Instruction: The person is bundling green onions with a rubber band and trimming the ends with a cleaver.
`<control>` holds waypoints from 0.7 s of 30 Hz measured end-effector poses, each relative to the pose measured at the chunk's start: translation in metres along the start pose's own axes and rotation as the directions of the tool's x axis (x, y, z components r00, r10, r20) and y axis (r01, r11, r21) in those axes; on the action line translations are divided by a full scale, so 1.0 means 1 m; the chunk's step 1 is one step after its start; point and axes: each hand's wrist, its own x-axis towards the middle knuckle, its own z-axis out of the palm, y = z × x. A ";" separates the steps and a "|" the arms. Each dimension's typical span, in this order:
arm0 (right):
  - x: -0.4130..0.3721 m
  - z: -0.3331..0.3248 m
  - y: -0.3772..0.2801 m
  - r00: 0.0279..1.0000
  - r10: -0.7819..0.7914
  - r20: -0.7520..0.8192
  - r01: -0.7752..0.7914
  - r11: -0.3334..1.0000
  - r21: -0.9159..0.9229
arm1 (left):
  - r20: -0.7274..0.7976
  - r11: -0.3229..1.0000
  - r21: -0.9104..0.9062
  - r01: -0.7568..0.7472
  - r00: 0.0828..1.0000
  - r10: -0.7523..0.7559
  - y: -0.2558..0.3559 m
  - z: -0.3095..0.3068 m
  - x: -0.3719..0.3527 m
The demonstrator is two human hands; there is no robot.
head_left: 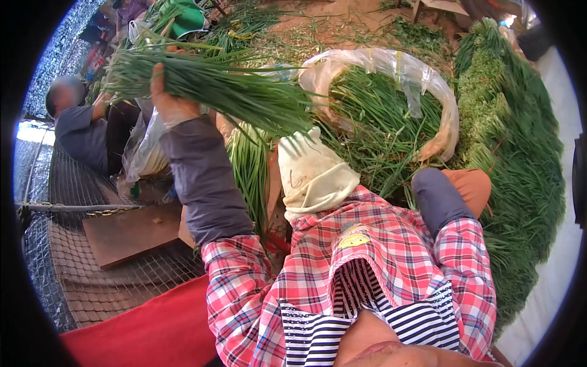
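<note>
My left hand [171,101] is raised at the upper left, its fingers wrapped round a thick bunch of long green stalks [226,92]; the pale ends point left and the leafy tips right. My right hand is hidden; only the dark sleeve [441,202] shows beside my knee. In front of me a clear plastic bag [449,104] with a rolled rim stands open around loose green stalks [379,101]. Another bundle of stalks [247,165] stands below the raised bunch, left of a cream cloth [315,174] over my leg.
A long heap of green stalks [526,177] curves down the right side. At the left a co-worker [85,131] sits near a plastic bag [143,147]. A brown board [131,235] lies on netting [79,269]. Scraps litter the ground [342,24].
</note>
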 end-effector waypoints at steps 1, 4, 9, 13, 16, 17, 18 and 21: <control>-0.001 -0.014 0.001 0.999 -0.043 -0.030 0.041 0.998 -0.055 | -0.065 1.000 -0.015 -0.009 0.998 0.008 -0.013 0.002 -0.002; -0.046 -0.099 0.002 0.832 -0.166 -0.529 0.455 0.749 0.482 | -0.140 0.998 0.044 0.050 0.989 -0.043 -0.064 0.003 -0.013; -0.166 -0.195 -0.047 0.522 -0.273 -0.808 0.850 0.082 0.521 | -0.214 0.958 -0.176 0.226 0.941 -0.261 -0.174 0.023 -0.051; -0.167 -0.164 -0.106 0.678 -0.379 -0.630 0.590 -0.230 0.774 | -0.219 0.809 -0.510 0.293 0.865 -0.452 -0.250 0.029 -0.081; -0.180 -0.148 -0.110 0.872 -0.427 -0.240 0.209 -0.120 0.971 | -0.245 0.778 -0.537 0.326 0.823 -0.513 -0.275 0.024 -0.102; -0.189 -0.151 -0.099 0.909 -0.323 -0.262 0.272 -0.016 0.962 | -0.263 0.746 -0.556 0.368 0.773 -0.577 -0.282 0.022 -0.112; -0.163 -0.146 -0.078 0.826 -0.307 -0.474 0.543 0.202 0.815 | -0.278 0.708 -0.575 0.410 0.716 -0.640 -0.283 0.025 -0.122; -0.185 -0.172 -0.031 0.659 -0.226 -0.718 0.736 0.391 0.553 | -0.237 0.462 -0.150 0.874 0.422 -0.875 -0.283 0.016 -0.154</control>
